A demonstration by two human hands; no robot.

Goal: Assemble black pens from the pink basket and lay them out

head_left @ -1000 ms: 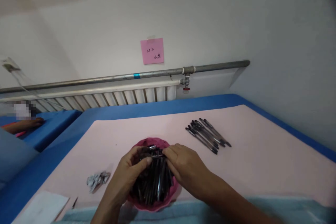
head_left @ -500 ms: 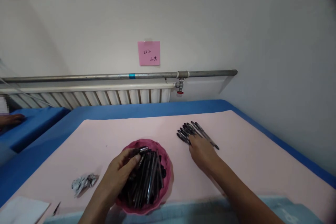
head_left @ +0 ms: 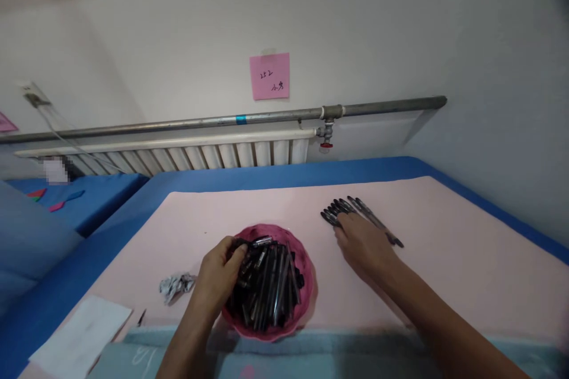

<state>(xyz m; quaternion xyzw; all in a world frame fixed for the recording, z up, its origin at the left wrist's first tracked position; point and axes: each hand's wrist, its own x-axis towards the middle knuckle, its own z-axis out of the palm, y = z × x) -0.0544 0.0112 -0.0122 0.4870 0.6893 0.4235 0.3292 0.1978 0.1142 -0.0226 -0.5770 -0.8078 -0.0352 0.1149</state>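
Note:
A pink scalloped bowl [head_left: 306,305] full of black pens [head_left: 275,287] sits on the pink sheet in front of me. My left hand [head_left: 220,272] is at the bowl's upper left rim, thumb and fingers closed on a dark pen [head_left: 242,243]. To the right of the bowl, several black capped pens [head_left: 342,206] lie side by side in a slanted row. My right hand [head_left: 367,249] covers the lower part of this row, its fingers bent round a pen near the caps. The fingertips are partly hidden under the hand.
Left of the bowl are crumpled paper [head_left: 175,287], a white sheet [head_left: 82,334] and a small dark pointed thing [head_left: 141,317]. A light blue cloth [head_left: 338,355] lies along the near edge. Behind stand a radiator [head_left: 226,155] and wall; part of a person [head_left: 26,237] is at left.
My view has turned left, so everything sits further right in the picture. Both hands stay at the same places, the left by the bowl and the right on the row of pens.

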